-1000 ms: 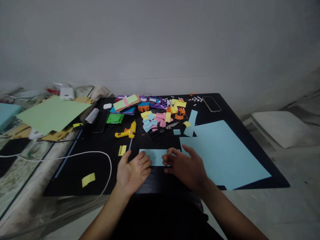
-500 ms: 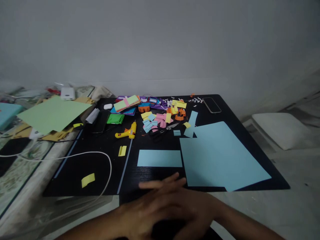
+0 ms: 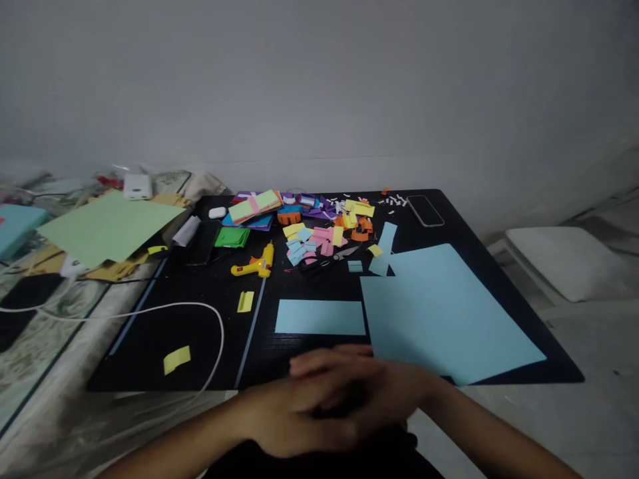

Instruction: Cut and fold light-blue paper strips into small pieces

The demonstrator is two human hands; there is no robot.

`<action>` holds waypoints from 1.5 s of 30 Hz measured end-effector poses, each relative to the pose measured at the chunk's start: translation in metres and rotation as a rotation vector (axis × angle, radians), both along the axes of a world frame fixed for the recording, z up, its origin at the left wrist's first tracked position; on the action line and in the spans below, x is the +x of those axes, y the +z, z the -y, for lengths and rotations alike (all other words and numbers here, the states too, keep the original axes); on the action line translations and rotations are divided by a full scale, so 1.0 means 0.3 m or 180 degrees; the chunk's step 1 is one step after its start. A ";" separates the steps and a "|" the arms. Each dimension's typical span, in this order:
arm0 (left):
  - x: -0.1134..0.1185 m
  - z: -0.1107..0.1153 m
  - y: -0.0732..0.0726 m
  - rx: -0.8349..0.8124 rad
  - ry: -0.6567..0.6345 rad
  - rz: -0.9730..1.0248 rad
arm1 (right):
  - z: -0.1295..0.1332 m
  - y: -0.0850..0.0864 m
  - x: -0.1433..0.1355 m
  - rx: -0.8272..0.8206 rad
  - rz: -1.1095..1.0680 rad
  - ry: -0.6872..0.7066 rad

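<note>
My left hand [image 3: 284, 416] and my right hand [image 3: 399, 392] meet in front of the table's near edge, fingers crossed over each other and blurred by motion. The left fingers stretch out with the thumb apart; the right fingers reach across toward the left, partly covered. No object shows in either hand. Just beyond them a light blue paper strip [image 3: 320, 317] lies flat. To its right is a large light blue sheet [image 3: 444, 309], its near left corner close to my right wrist.
A yellow glue gun [image 3: 257, 263], scissors [image 3: 329, 259] and cut paper pieces [image 3: 319, 239] lie farther back. A phone [image 3: 425, 210] rests at the back right. A white cable [image 3: 219, 332] loops across the left. A green sheet [image 3: 107, 226] covers items at far left; a white stool [image 3: 549, 263] stands right.
My hands have shifted against each other, and the left wrist and thumb now show more plainly. The papers and tools on the table have stayed put.
</note>
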State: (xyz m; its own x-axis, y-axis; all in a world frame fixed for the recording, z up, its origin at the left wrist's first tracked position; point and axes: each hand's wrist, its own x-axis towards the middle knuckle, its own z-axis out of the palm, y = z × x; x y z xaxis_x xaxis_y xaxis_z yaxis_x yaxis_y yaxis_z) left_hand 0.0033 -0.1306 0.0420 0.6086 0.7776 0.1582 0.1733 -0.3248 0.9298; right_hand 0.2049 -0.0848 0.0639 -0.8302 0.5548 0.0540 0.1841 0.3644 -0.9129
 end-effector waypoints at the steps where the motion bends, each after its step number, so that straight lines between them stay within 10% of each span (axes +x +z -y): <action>1: 0.009 -0.005 0.013 0.0038 -0.0018 -0.0054 | 0.008 -0.004 -0.005 -0.0170 -0.0010 -0.0006; 4: 0.014 -0.031 0.026 0.0053 0.0107 -0.0395 | 0.004 -0.054 -0.016 0.0024 -0.0004 -0.0342; 8: -0.039 -0.072 -0.030 -0.0077 0.1431 -0.0303 | -0.045 -0.172 0.007 0.0909 0.0270 -0.1771; 20: -0.218 -0.121 -0.197 0.0862 0.1121 -0.1765 | -0.077 -0.314 0.048 0.1736 0.0805 -0.0925; 45: -0.229 -0.108 -0.226 0.1853 0.1035 -0.2107 | -0.054 -0.321 0.058 0.1965 0.1132 -0.0785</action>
State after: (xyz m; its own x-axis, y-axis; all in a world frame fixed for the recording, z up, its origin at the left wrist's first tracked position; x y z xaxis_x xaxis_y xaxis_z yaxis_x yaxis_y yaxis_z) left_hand -0.0655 -0.0981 -0.0258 0.4808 0.8326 0.2751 0.7727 -0.5506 0.3160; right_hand 0.2221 -0.0685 -0.0323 -0.7113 0.6827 0.1675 0.5721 0.7007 -0.4264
